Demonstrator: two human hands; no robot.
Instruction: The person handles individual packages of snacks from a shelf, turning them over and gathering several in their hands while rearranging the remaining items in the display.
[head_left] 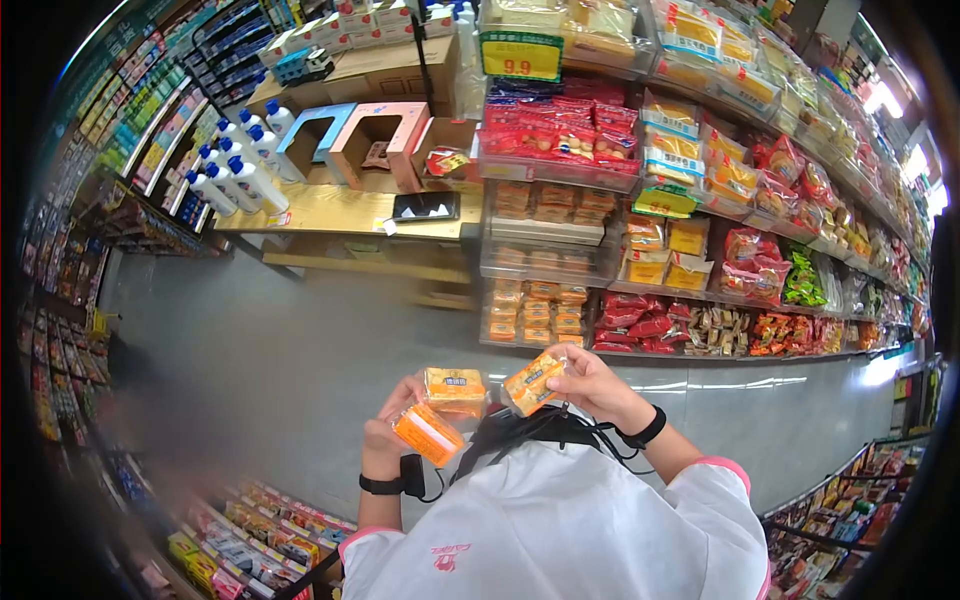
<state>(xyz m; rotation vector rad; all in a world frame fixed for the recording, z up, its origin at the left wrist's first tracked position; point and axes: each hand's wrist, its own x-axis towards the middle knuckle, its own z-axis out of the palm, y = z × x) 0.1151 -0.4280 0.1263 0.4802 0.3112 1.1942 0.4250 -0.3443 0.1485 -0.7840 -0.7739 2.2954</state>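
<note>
Close in front of my body, my left hand (391,425) is closed on small wrapped snack packs: an orange pack (428,434) with a pale stripe, tilted, and a yellow pack (455,388) just above it. My right hand (590,385) pinches another clear-wrapped yellow pack (533,384) with dark print, held at a slant. A narrow gap separates the packs of the two hands. Part of the left fingers is hidden behind the packs.
Ahead stands a shelf with clear bins (550,262) of similar orange packs and red bags (640,322). At the left, a wooden table (340,212) bears white bottles (258,185), open boxes and a phone (426,207). More racks stand at both sides.
</note>
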